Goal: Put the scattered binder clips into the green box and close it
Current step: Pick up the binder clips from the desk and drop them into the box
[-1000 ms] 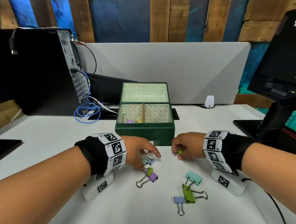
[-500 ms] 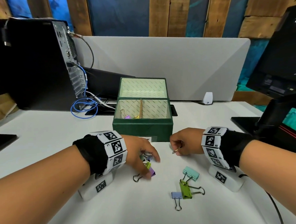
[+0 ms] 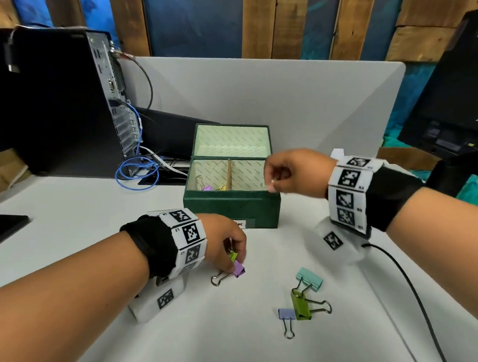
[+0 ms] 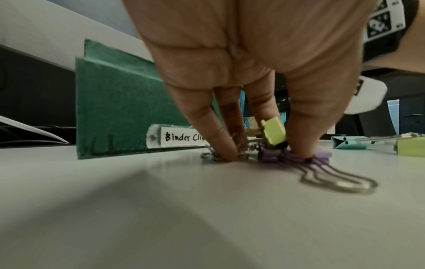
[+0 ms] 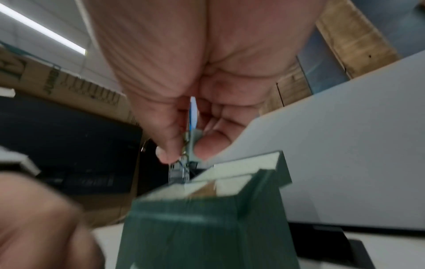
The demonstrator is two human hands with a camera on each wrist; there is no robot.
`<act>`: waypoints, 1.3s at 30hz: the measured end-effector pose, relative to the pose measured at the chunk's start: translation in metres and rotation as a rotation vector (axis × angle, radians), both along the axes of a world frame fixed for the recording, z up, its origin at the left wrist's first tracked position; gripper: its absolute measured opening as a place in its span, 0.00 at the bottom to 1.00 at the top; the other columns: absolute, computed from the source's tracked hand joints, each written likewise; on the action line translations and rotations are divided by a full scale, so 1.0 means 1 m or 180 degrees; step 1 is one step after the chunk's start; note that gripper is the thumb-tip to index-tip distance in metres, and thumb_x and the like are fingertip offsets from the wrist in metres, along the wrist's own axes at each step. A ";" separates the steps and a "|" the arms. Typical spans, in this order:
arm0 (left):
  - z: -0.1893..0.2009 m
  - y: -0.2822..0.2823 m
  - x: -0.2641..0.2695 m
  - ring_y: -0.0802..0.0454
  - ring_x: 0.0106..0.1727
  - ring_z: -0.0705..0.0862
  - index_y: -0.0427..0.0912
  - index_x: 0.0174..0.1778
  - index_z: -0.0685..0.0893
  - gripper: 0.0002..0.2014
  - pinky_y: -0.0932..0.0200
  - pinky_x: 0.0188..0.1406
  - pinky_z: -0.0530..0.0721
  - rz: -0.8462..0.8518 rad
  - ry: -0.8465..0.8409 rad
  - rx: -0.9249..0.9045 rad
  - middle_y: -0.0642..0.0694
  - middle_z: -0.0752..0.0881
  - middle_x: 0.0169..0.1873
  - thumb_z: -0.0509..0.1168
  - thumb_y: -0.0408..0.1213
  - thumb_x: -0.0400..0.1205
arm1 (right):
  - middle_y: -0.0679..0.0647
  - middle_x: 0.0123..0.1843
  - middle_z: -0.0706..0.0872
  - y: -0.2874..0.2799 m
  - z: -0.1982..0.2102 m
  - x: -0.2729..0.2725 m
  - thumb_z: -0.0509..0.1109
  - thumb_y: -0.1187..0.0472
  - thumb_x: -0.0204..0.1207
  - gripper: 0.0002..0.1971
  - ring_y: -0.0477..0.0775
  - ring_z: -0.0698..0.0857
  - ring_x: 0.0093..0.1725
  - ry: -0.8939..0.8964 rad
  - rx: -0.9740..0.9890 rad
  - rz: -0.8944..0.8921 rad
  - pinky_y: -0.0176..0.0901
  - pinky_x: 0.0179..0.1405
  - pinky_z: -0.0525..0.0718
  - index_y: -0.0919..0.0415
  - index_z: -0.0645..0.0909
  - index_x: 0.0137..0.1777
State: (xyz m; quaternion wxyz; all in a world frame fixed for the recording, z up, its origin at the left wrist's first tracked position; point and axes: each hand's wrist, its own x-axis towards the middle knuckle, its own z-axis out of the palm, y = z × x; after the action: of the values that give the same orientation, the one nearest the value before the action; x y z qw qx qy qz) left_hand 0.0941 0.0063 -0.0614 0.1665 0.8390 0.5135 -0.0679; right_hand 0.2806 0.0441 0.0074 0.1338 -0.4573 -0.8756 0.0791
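The right hand (image 3: 290, 172) pinches a small binder clip (image 5: 193, 145) between thumb and forefinger above the right compartment of the green box (image 3: 231, 209), evidently positioned for release. The box sits at 12 o'clock on the white table (image 3: 68, 217); its lid (image 3: 231, 138) stands upright, exposing a pale printed lining and a wooden divider. The left hand (image 3: 230, 242), at 9 o'clock from the loose clips, curls its fingertips (image 4: 226, 154) over a lime clip (image 4: 273, 132) and a purple clip (image 4: 276, 154), gathering both. Teal, green and lavender clips (image 3: 302, 299) lie at 5 o'clock: folded painted steel, wire-loop handles.
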 end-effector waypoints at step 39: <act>0.064 0.068 0.034 0.62 0.31 0.74 0.46 0.45 0.86 0.08 0.70 0.33 0.73 0.0538 -0.1253 0.1240 0.58 0.77 0.32 0.73 0.43 0.73 | 0.55 0.51 0.82 -0.068 -0.057 -0.005 0.74 0.60 0.70 0.13 0.55 0.82 0.51 -0.1581 -0.1616 0.1453 0.47 0.51 0.81 0.52 0.80 0.54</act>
State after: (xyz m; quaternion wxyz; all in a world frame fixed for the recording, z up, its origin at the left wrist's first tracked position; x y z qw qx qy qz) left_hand 0.1276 0.0744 0.0028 0.1037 0.8064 0.5429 0.2102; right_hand 0.2760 -0.0235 -0.0494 -0.2192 -0.2752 -0.9128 0.2073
